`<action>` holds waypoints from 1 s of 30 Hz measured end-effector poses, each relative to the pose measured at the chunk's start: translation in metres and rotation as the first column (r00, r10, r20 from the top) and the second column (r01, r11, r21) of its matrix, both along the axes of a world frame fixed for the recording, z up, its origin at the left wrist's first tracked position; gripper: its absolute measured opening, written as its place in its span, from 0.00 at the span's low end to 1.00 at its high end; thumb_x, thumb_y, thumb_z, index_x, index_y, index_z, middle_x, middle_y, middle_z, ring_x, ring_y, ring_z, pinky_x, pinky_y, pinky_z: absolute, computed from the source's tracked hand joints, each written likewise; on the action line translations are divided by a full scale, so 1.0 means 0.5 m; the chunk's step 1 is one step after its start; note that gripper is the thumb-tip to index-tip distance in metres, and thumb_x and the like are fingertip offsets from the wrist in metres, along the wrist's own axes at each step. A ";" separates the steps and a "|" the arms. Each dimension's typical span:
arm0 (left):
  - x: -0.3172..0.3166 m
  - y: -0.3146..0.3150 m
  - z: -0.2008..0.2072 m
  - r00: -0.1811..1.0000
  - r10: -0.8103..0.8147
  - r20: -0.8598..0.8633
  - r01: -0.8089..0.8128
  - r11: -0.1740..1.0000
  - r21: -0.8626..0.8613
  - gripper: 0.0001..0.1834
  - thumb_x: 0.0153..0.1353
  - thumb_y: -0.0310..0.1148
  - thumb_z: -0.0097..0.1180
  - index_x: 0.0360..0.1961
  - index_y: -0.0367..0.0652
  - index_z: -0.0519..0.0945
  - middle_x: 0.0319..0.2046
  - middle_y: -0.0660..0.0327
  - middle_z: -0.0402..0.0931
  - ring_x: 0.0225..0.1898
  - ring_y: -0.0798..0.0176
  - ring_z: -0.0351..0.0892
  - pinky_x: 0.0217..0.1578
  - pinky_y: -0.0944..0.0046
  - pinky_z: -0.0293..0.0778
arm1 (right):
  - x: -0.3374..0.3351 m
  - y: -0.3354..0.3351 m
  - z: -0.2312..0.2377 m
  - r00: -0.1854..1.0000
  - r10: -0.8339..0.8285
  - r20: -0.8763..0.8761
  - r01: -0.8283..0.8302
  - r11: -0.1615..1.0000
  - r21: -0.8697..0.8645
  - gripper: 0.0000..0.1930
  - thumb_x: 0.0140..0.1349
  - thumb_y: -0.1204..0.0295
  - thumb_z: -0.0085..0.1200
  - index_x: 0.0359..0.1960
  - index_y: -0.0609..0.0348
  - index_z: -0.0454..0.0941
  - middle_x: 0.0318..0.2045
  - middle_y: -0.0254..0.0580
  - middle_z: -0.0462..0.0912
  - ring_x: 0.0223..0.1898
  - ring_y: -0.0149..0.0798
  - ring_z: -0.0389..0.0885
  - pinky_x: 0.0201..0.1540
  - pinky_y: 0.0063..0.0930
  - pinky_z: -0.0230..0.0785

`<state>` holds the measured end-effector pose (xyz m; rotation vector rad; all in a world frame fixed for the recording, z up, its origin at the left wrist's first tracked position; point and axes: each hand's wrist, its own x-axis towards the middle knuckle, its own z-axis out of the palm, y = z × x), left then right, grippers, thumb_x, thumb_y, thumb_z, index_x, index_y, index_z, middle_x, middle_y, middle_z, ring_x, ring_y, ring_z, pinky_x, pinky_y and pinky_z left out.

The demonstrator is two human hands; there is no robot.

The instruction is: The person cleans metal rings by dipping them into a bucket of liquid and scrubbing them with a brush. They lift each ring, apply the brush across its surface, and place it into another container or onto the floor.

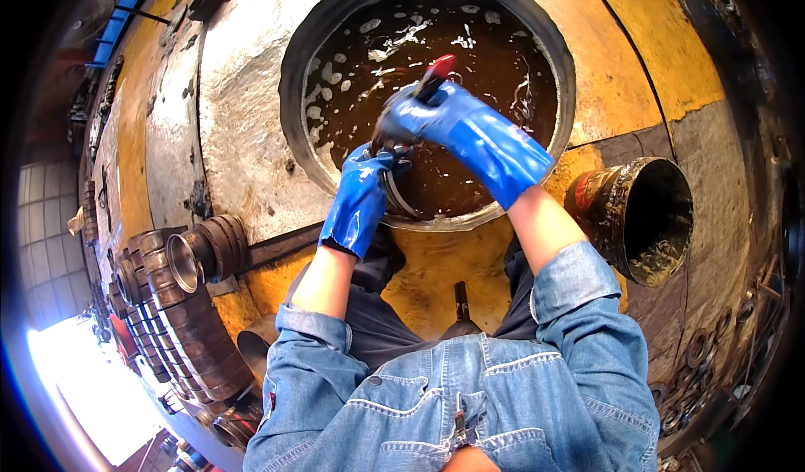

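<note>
Both my hands wear long blue rubber gloves and are close together over the near left part of a round black tub (295, 78) of brown, foamy liquid (470, 53). My left hand (362, 183) is closed at the edge of a round metal ring (400, 197), whose thin, pale rim curves down by the tub's near side. Slightly above and to the right, my right hand (423, 116) is wrapped around a dark tool with a red end (441, 66). The tool's working end is blurred and partly hidden between the gloves.
On the right, a grimy cylindrical metal bucket (599, 204) lies on its side, its mouth facing right. Stacked metal rings and sleeves (201, 254) stand at the left. More ring parts (700, 350) lie at the far right. Worn metal plates (243, 120) cover the floor.
</note>
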<state>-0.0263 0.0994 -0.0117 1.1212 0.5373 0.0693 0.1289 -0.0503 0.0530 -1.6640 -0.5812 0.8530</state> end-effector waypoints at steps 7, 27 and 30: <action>-0.006 -0.008 0.042 0.992 -0.048 -0.118 0.056 0.996 0.063 0.20 0.77 0.31 0.55 0.64 0.32 0.79 0.55 0.49 0.86 0.48 0.59 0.86 0.54 0.61 0.82 | 0.048 -0.029 -0.070 0.912 -0.299 0.282 0.372 0.892 -0.256 0.17 0.69 0.57 0.55 0.36 0.59 0.87 0.30 0.49 0.88 0.32 0.38 0.87 0.40 0.35 0.79; -0.004 0.006 0.014 0.998 -0.051 -0.048 0.049 0.998 -0.045 0.18 0.76 0.30 0.56 0.62 0.33 0.79 0.55 0.48 0.86 0.47 0.61 0.87 0.53 0.61 0.84 | 0.048 -0.097 -0.110 0.906 -0.395 0.150 0.423 0.857 -0.296 0.21 0.69 0.54 0.62 0.44 0.64 0.87 0.38 0.48 0.90 0.41 0.41 0.87 0.48 0.39 0.77; 0.003 -0.007 0.034 0.996 -0.037 -0.084 0.029 0.995 -0.097 0.19 0.75 0.28 0.56 0.63 0.33 0.78 0.54 0.50 0.86 0.47 0.61 0.87 0.53 0.61 0.84 | 0.061 -0.058 -0.099 0.931 -0.350 -0.106 0.338 0.934 -0.113 0.19 0.68 0.55 0.65 0.46 0.62 0.88 0.40 0.45 0.91 0.42 0.37 0.86 0.50 0.37 0.77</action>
